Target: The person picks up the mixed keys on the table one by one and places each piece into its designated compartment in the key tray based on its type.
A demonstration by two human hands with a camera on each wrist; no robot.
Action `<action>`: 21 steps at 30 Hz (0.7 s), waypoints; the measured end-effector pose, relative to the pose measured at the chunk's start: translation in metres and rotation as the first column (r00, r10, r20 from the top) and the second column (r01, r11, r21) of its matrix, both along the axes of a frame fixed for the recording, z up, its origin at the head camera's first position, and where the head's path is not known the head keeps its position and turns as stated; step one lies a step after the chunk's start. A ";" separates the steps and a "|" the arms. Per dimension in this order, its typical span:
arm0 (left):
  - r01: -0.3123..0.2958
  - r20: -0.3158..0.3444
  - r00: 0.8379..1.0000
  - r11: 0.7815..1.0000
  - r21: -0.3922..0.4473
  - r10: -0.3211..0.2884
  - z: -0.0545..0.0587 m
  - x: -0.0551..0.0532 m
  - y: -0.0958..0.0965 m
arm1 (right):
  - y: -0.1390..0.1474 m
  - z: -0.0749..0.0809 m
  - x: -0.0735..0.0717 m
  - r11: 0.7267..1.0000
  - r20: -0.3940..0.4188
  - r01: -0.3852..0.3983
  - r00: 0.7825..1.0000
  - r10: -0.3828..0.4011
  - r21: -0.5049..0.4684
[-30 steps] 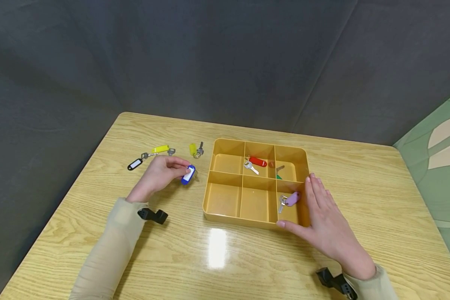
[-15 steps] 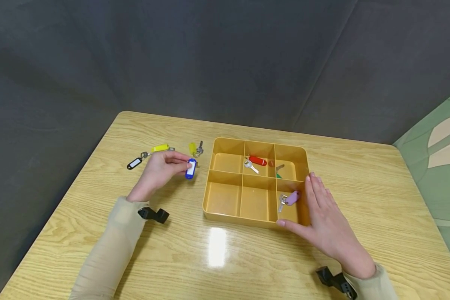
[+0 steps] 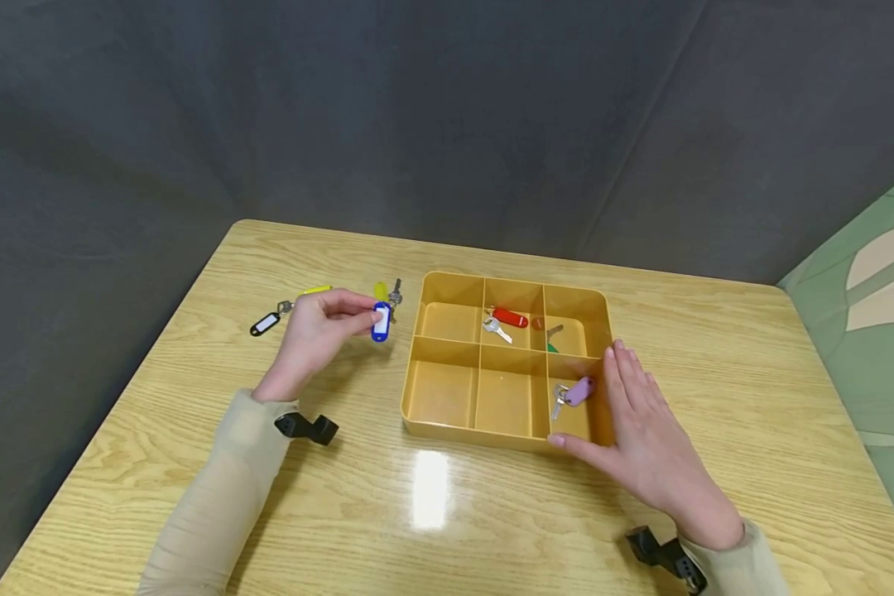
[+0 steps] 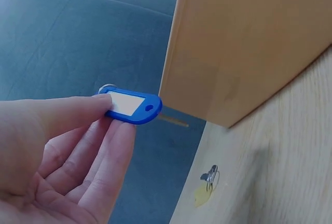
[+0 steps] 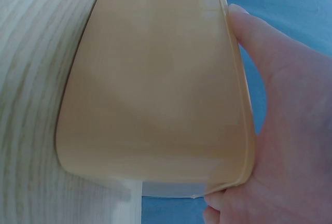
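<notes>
My left hand (image 3: pixel 314 339) pinches a blue key tag (image 3: pixel 381 321) between thumb and fingers, left of the divided box (image 3: pixel 454 431). In the left wrist view the tag (image 4: pixel 129 105) shows a white label, and part of its key (image 4: pixel 174 121) sticks out behind it. My right hand (image 3: pixel 654 451) lies along the box's right side with fairly straight fingers, its thumb at the front rim. The right wrist view has the box's outer wall (image 5: pixel 155 89) beside that hand. Inside the box are a red key tag (image 3: pixel 509 318), a purple one (image 3: pixel 579 391) and a partly hidden green one (image 3: pixel 553 348).
Behind the left hand lie a yellow key tag (image 3: pixel 381 290) with its key, a second yellow tag (image 3: pixel 316 290) partly covered by the hand, and a black key tag (image 3: pixel 265 324). A dark curtain (image 3: pixel 417 124) hangs behind the wooden table (image 3: pixel 328 513).
My left hand has carried the blue key tag toward the table's far side and slightly right, now overlapping the yellow tag in the head view. My right hand has stayed at the box.
</notes>
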State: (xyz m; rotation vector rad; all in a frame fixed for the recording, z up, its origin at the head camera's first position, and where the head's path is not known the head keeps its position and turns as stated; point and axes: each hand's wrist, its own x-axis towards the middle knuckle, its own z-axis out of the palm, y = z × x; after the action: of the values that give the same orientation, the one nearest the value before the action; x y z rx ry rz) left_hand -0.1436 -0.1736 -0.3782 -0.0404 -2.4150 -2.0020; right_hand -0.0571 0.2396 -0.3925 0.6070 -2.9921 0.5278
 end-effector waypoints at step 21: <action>-0.017 -0.140 0.990 0.999 -0.041 0.011 0.018 0.013 0.013 | 0.000 0.001 -0.001 1.000 0.000 0.001 1.000 -0.001 -0.011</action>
State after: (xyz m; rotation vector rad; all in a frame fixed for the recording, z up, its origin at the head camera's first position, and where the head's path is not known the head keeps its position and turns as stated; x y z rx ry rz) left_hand -0.1310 -0.1603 -0.3601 -0.1579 -2.3640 -1.8748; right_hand -0.0577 0.2394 -0.3919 0.6046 -2.9871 0.5436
